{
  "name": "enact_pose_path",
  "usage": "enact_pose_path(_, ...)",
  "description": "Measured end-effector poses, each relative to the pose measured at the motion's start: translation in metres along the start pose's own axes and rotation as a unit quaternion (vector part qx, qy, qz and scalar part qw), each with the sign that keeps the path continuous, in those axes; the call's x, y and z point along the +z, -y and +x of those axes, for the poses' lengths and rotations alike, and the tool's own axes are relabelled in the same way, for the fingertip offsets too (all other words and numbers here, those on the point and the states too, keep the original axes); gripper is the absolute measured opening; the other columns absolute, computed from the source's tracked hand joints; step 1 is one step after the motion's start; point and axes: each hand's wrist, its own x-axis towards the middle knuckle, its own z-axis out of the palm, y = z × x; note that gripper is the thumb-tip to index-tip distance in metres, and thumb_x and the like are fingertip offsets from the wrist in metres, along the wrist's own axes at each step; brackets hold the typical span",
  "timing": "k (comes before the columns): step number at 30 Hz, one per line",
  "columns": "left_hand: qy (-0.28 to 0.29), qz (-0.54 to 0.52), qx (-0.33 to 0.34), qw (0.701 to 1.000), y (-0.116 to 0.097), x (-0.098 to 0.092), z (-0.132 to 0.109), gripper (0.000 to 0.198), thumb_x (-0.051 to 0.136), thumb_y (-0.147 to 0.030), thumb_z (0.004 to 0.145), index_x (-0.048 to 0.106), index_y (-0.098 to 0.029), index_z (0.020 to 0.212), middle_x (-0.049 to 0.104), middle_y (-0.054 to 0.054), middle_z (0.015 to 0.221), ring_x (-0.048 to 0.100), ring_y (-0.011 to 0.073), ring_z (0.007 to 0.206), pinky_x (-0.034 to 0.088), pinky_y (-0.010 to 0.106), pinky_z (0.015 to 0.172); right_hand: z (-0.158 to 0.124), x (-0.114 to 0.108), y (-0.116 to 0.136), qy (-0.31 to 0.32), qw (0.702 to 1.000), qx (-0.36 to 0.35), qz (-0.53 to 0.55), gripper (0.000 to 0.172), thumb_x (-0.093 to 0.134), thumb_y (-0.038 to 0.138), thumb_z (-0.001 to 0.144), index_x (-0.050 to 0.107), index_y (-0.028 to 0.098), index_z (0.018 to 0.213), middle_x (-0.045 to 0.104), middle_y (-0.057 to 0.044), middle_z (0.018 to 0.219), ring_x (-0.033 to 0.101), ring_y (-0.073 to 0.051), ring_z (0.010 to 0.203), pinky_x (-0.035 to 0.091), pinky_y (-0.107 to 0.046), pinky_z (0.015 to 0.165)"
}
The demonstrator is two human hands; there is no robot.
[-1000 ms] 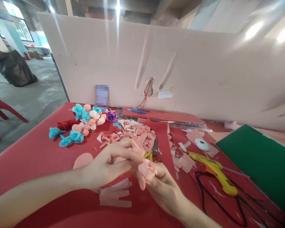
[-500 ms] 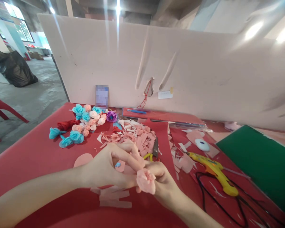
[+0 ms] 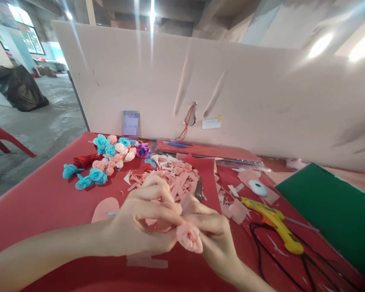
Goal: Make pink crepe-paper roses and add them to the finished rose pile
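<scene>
A small pink paper flower is pinched between my two hands, its rolled petals facing me. My left hand has its thumb and forefinger closed at the flower's left side. From the right, the fingers of my right hand are closed around its base, which is mostly hidden. Behind my hands lies a heap of pink paper scraps. The blade of a pair of scissors shows beside the heap, its handles covered by my right hand. Pink paper strips rest on the table under my left hand.
Finished blue, pink and purple paper flowers sit at the back left of the red table. A yellow glue gun with a black cord, a white oval device and a green board lie right. A pale panel stands behind.
My hands have shifted on the flower, turning it slightly; it sits a little further right. My right hand's fingers have risen, now hiding the scissors' yellow handles.
</scene>
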Motion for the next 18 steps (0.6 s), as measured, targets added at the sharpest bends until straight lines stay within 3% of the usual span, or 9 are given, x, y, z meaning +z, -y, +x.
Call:
enact_pose_path(3,0.012,0.016,0.018,1.000,-0.002,-0.002,0.000,0.010,0.062,-0.010,0.071,0.063,-0.020,0.072,0.048,-0.002,0.058,0.044,0.0124,0.063,0.044,0.025,0.056,0.000,-0.003,-0.003,0.010,1.000,-0.013,-0.002,0.021,0.050,0.036,0.084,0.071,0.030,0.086,0.049,0.000,0.058,0.042,-0.012,0.054,0.036,-0.025,0.048)
enact_pose_path(9,0.092,-0.050,-0.064,0.992,-0.004,-0.009,0.000,0.025,0.047,-0.004,0.077,0.064,-0.018,0.089,0.050,0.003,0.073,0.048,0.0136,0.074,0.046,0.026,0.066,0.003,-0.010,-0.010,0.024,0.999,-0.017,0.043,0.016,0.054,0.030,0.083,0.070,0.031,0.080,0.046,0.001,0.062,0.046,-0.013,0.059,0.040,-0.025,0.052)
enact_pose_path(13,0.042,-0.055,-0.097,0.993,-0.001,-0.011,0.000,0.028,0.050,-0.009,0.080,0.058,-0.022,0.104,0.054,0.000,0.071,0.051,0.0134,0.073,0.045,0.028,0.071,0.004,-0.009,-0.008,0.007,0.999,-0.007,0.052,0.018,0.054,0.035,0.082,0.071,0.030,0.076,0.051,-0.002,0.076,0.051,-0.015,0.072,0.044,-0.026,0.060)
enact_pose_path(15,0.025,-0.066,-0.138,0.988,0.000,-0.010,0.000,0.044,0.056,-0.011,0.078,0.046,-0.026,0.119,0.056,-0.002,0.074,0.053,0.0134,0.074,0.045,0.028,0.073,0.004,-0.008,-0.006,0.015,0.998,-0.001,0.056,0.018,0.053,0.037,0.082,0.070,0.030,0.079,0.055,-0.003,0.085,0.054,-0.016,0.077,0.046,-0.027,0.064)
enact_pose_path(16,0.019,-0.069,-0.161,0.984,0.001,-0.010,0.000,0.047,0.059,-0.012,0.076,0.045,-0.025,0.119,0.057,-0.002,0.076,0.053,0.0135,0.075,0.045,0.028,0.073,0.003,-0.008,-0.006,0.021,0.998,0.001,0.058,0.018,0.053,0.036,0.083,0.070,0.031,0.081,0.057,-0.003,0.089,0.055,-0.016,0.079,0.046,-0.027,0.065)
enact_pose_path(18,0.022,-0.067,-0.179,0.981,0.001,-0.009,0.001,0.029,0.062,-0.013,0.074,0.057,-0.021,0.100,0.057,-0.002,0.073,0.052,0.0139,0.075,0.044,0.028,0.071,0.001,-0.008,-0.006,0.025,0.998,0.003,0.053,0.018,0.051,0.034,0.084,0.069,0.031,0.086,0.060,-0.002,0.090,0.056,-0.017,0.080,0.047,-0.027,0.068)
